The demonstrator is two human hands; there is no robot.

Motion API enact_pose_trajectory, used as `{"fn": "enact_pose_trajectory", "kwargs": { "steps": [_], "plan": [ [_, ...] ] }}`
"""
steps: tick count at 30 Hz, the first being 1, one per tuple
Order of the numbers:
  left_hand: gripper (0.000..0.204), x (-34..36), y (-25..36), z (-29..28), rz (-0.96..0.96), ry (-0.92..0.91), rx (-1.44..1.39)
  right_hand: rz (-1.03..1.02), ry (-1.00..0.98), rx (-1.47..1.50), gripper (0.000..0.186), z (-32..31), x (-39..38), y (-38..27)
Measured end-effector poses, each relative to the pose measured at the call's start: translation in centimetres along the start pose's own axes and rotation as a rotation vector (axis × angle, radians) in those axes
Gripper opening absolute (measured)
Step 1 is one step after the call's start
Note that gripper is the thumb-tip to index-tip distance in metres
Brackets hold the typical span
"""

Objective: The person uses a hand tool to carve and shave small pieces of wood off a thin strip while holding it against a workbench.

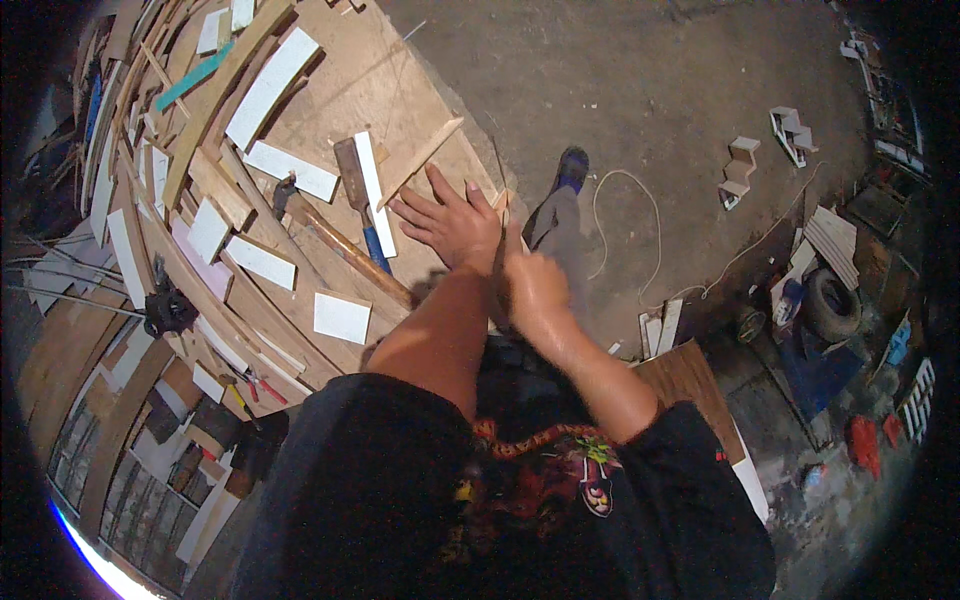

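Note:
My left hand (455,225) lies with fingers spread, pressing on a thin wooden strip (432,150) at the board's right edge. Just right of it, my right hand (530,290) is closed round a thin-bladed tool (502,235), seen edge-on against the wood; its handle is hidden. Left of my left hand lie a long white-faced strip (366,160), a broad brown tool with a blue handle (376,245) and a long wooden-handled hammer (335,240) with a dark head.
The wooden work surface (380,50) holds several offcuts, white pieces and pliers (265,390). A leg with a dark shoe (568,170) stands beside it. On the concrete floor (680,80) lie a cord (655,210), zigzag pieces (738,170), a tire (830,300) and scrap.

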State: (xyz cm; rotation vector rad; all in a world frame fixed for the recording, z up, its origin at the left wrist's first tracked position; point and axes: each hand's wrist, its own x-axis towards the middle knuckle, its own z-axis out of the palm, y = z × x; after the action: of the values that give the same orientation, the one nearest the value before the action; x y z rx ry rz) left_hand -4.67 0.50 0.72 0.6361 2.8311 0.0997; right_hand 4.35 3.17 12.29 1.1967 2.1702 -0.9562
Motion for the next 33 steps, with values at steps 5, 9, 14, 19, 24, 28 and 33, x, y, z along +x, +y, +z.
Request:
{"fn": "enact_pose_trajectory", "kwargs": {
  "steps": [5, 9, 14, 19, 24, 28, 33],
  "plan": [
    [0.070, -0.3, 0.6, 0.3, 0.038, 0.043, 0.020, 0.045, 0.045, 0.067, 0.074, 0.8, 3.5, 0.6],
    [0.071, -0.1, -0.5, 0.5, 0.011, 0.028, 0.010, 0.025, -0.042, 0.177, 0.072, -1.1, -1.5, -0.7],
    [0.071, -0.1, 0.4, 0.4, 0.027, 0.038, -0.008, -0.032, 0.077, 0.055, 0.044, 0.1, 1.1, 0.5],
    [0.070, 0.2, 0.2, -0.1, 0.014, 0.013, -0.010, 0.088, 0.077, -0.041, 0.031, 1.5, 0.1, 0.3],
    [0.070, 0.0, 0.4, -0.2, 0.003, -0.002, -0.004, 0.273, -0.081, 1.269, 0.037, 2.8, 1.4, 3.0],
    [0.070, 0.0, 0.1, 0.4, 0.011, 0.015, 0.031, 0.536, -0.317, 1.991, 0.029, 2.7, 2.7, 2.8],
    [0.070, -0.2, -0.2, 0.7, 0.038, 0.075, 0.017, 0.470, -0.579, 2.384, 0.027, 6.1, 2.0, 4.3]
  ]
}}
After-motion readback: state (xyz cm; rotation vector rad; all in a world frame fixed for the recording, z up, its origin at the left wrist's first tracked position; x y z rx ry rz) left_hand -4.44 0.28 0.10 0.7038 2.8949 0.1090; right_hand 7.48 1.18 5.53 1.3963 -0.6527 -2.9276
